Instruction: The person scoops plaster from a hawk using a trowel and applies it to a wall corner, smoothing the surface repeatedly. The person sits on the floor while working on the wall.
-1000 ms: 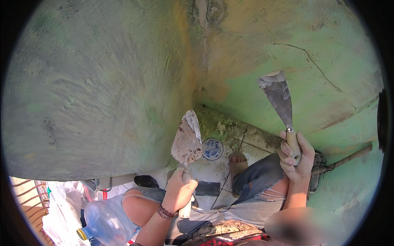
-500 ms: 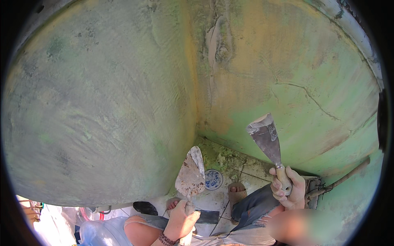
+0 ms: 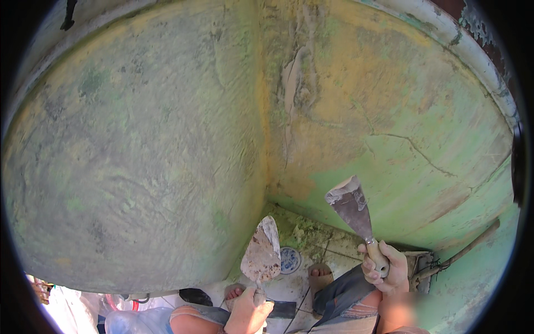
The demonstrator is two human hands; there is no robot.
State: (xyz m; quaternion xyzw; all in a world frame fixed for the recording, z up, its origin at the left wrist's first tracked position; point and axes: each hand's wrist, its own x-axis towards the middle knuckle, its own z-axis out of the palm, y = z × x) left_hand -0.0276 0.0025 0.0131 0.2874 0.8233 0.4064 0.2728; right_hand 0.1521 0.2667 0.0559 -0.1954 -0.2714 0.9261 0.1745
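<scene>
My left hand (image 3: 248, 313) is closed round the handle of a pointed trowel (image 3: 260, 251). Its leaf-shaped blade points up, with pale paste along the right edge and rusty spots on the face. In my right hand (image 3: 387, 267) is a putty knife (image 3: 351, 207), gripped by its wooden handle. Its flaring blade tilts up and to the left, and a lump of pale paste clings to the tip. Both blades are apart from the walls. A strip of pale filler (image 3: 290, 83) covers part of a crack in the stained wall (image 3: 345, 133) near the corner.
A grey-green wall (image 3: 139, 167) fills the left side. Branching cracks (image 3: 414, 146) cross the right wall. Below are a tiled floor (image 3: 334, 259) with a round blue-patterned drain cover (image 3: 289, 260), my bare feet, a stick (image 3: 467, 249) at right, and clear plastic (image 3: 133, 320) at lower left.
The view has tilted upward, so the walls sit lower and more of the upper rim shows. Both hands appear slightly lower, still gripping their tools; the putty knife is a little further left.
</scene>
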